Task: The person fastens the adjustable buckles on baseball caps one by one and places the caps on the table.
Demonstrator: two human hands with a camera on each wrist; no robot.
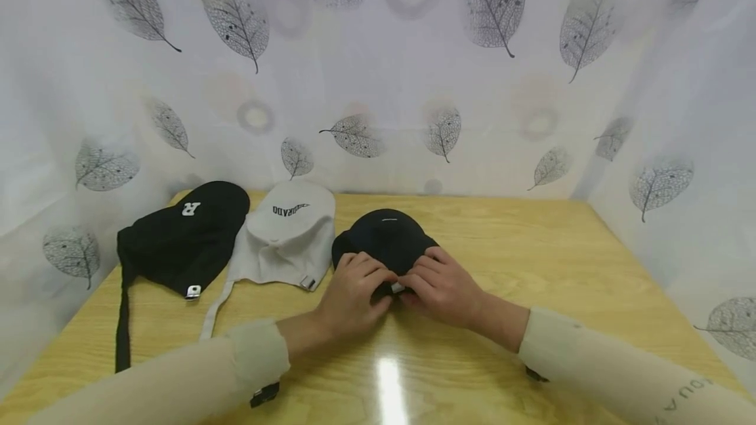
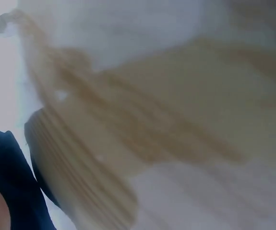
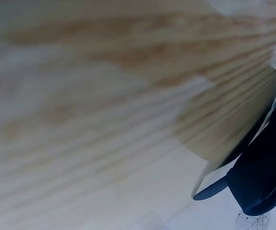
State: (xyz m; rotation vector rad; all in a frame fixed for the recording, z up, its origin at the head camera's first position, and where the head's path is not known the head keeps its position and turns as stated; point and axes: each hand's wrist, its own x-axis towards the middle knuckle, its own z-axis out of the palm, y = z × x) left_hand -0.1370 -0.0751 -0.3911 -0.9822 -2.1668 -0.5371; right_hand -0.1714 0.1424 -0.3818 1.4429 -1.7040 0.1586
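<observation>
Here, reaches inward with both sleeved forearms (image 1: 177,372), almost bringing together left hand (image 1: 357,290) and right hand (image 1: 445,290) over the table (image 1: 502,235). With curled fingers of both, grips the near edge of dark cap (image 1: 384,235), just right of white cap (image 1: 289,215). Only in head view, shows black cap (image 1: 177,248) completely; from right wrist, shows clearly a narrow dark piece (image 3: 212,189) sticking out at dark cap's side.

I count two dark caps (image 1: 183,241) (image 1: 384,235) and one white cap (image 1: 291,212), two hands (image 1: 357,287) (image 1: 445,290), one table (image 1: 514,235), two cap straps (image 1: 123,326) (image 1: 216,307) and two metal clasps (image 1: 193,291) (image 1: 308,282); perhaps a third clasp, partly hidden.
</observation>
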